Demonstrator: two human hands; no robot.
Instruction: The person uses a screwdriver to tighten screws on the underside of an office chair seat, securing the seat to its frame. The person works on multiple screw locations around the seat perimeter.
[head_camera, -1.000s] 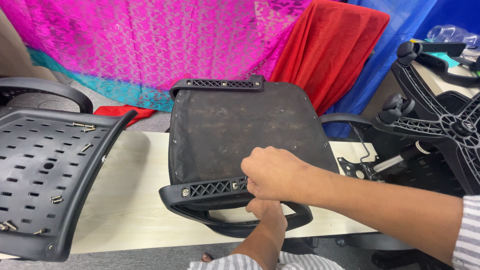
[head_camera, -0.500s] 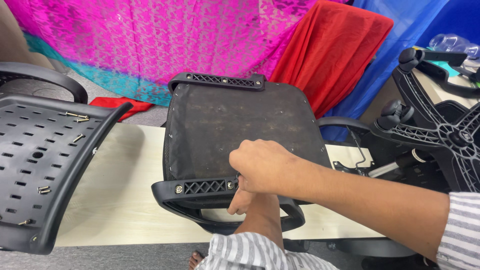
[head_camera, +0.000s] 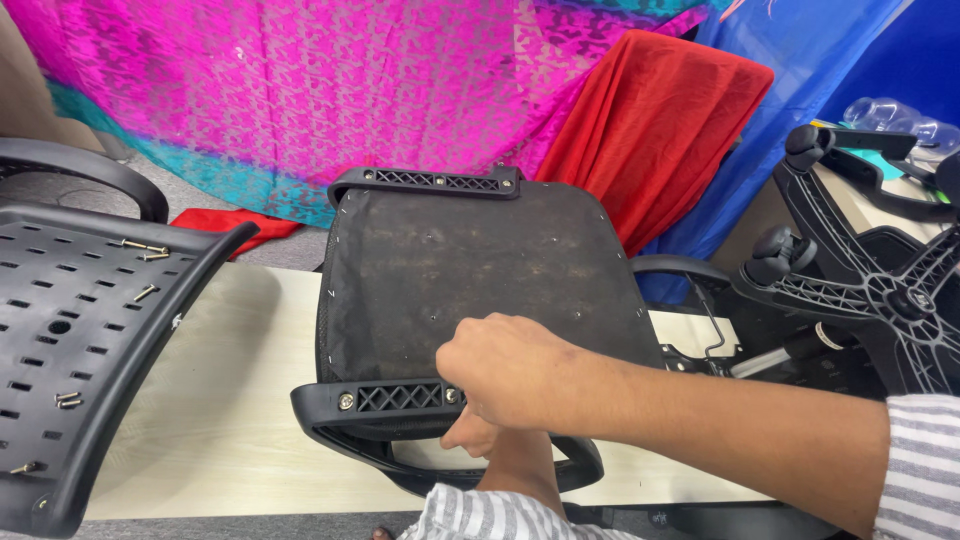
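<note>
Head view: upturned chair seat (head_camera: 480, 270) lies underside-up on the pale table (head_camera: 230, 400), near edge hanging toward the person. Right hand (head_camera: 505, 365) curled closed over the near edge, next to the black lattice bracket (head_camera: 400, 397); can't tell whether it pinches anything small. Left hand (head_camera: 470, 432) comes up from below, mostly hidden behind the right one, fingers against the underside of the seat's front rim; its grip can't be told. A curved black armrest loop (head_camera: 400, 465) sits under the near edge. Left of the seat: perforated black backrest panel (head_camera: 70, 340) with loose screws (head_camera: 145, 247) on it. Right: five-star wheel base (head_camera: 880, 290), tipped up. Behind: pink patterned cloth (head_camera: 300, 90), red cloth (head_camera: 660, 130).
</note>
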